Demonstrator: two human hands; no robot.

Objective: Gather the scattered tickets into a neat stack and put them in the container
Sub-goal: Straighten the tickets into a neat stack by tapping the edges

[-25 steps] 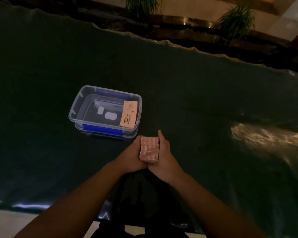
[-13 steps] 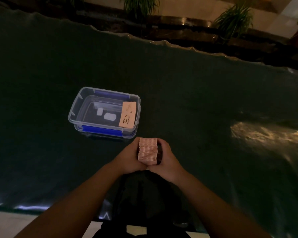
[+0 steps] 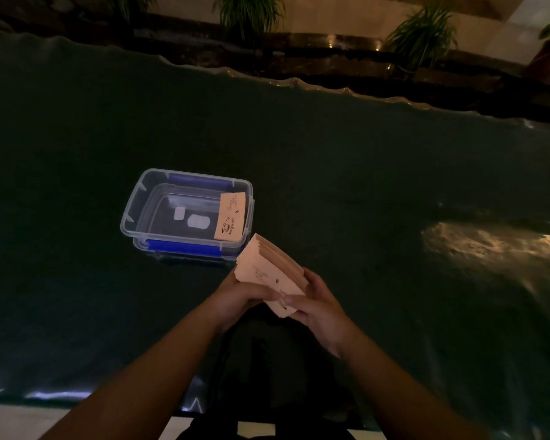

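Tickets (image 3: pixel 269 274) are gathered into one stack clasped by left hand (image 3: pixel 239 295) and right hand (image 3: pixel 315 304) just beside the clear container (image 3: pixel 134 214), which holds one ticket (image 3: pixel 230 216); placement remains, over a dark green tablecloth (image 3: pixel 331 160) in a dim room with potted plants (image 3: pixel 421 36)

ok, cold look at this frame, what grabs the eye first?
The pale pink stack of tickets, held in both hands, left hand and right hand, near centre, low over the dark tablecloth. Just beyond it to the left, the clear container with blue clips, one ticket leaning on its right wall.
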